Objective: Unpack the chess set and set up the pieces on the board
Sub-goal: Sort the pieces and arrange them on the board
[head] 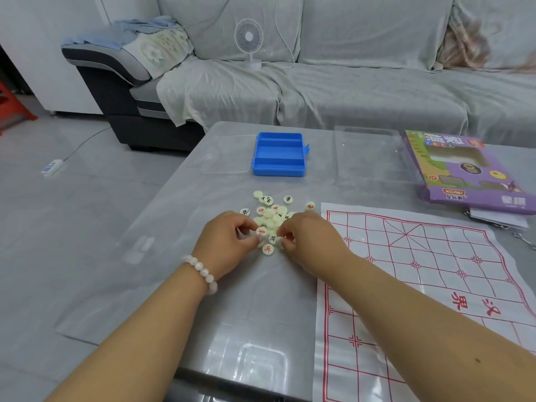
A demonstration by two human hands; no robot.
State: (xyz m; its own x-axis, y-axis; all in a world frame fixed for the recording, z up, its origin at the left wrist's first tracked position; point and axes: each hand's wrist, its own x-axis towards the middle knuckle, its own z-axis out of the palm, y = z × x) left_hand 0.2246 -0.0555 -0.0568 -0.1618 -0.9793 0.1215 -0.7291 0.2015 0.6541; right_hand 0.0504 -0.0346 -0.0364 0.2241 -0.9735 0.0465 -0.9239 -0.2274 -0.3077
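A heap of round cream chess pieces (272, 216) with red and black characters lies on the grey table (203, 285), left of the board. The board (420, 285) is a white sheet with a red grid, spread at the right with no pieces on it. My left hand (229, 235), with a bead bracelet on its wrist, pinches a red-marked piece (262, 231) at the heap's near edge. My right hand (304, 235) has its fingers curled onto pieces at the heap's right side; what they pinch is hidden.
An open blue plastic case (279, 154) with its clear lid (226, 154) stands behind the heap. A clear tray (368, 155) and a purple box (464, 172) lie at the back right. A grey sofa with a small white fan (249, 42) runs behind the table.
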